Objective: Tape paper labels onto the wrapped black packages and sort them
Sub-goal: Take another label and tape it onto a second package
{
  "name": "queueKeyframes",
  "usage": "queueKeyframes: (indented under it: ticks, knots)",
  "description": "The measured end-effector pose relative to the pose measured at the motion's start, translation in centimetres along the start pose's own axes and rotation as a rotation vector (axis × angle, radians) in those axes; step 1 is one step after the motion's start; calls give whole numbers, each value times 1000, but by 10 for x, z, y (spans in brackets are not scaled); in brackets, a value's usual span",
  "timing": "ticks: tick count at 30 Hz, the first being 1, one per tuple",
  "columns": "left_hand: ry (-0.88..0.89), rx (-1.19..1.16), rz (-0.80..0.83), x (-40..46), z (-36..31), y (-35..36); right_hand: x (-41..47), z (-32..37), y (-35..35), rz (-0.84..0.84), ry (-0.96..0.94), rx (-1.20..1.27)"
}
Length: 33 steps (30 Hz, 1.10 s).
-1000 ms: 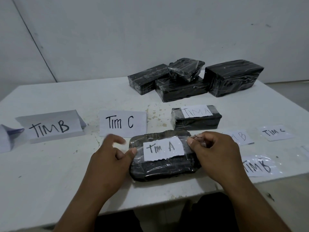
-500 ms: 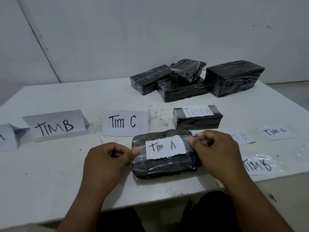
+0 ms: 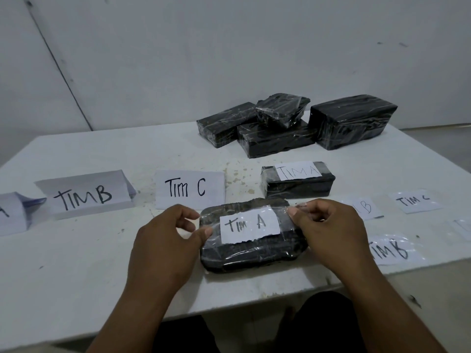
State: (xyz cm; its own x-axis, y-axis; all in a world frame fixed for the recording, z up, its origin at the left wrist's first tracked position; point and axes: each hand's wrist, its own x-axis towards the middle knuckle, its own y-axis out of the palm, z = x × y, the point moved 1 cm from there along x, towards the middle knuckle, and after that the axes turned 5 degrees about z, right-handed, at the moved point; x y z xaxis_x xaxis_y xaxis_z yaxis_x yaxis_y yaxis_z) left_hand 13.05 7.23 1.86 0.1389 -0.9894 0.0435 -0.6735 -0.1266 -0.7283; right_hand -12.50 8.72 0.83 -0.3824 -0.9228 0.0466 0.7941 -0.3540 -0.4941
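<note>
A wrapped black package lies near the table's front edge with a paper label "Tim A" on top under clear tape. My left hand presses its thumb on the package's left end, fingers curled. My right hand pinches the tape at the label's right end. Behind it sits a second black package bearing a "TIM A" label. Several unlabelled black packages are piled at the back, the biggest on the right.
Folded paper signs "TIM B" and "Tim C" stand on the white table, with another sign at the left edge. Loose taped labels lie at the right: "Tim C", "TIM B" and one partly hidden.
My left hand closed in onto the package's left end, then loosened its fingers. My right hand has stayed pinching the tape at the right end. The package has not moved.
</note>
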Motion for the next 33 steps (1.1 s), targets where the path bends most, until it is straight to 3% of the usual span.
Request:
queueKeyframes:
  ticks: [8,13,18,33]
  knots:
    - [279,345,-22,2,-31,13,0,-5,1,-3,1,46]
    - [514,371,283,-3,-43,41,0,-10,2,-2,-11,34]
    - [522,383,394,5,-33,44,2,-11,1,9,-6,43]
    - [543,347,323,-1,-25,51,4,-12,2,-11,62,111]
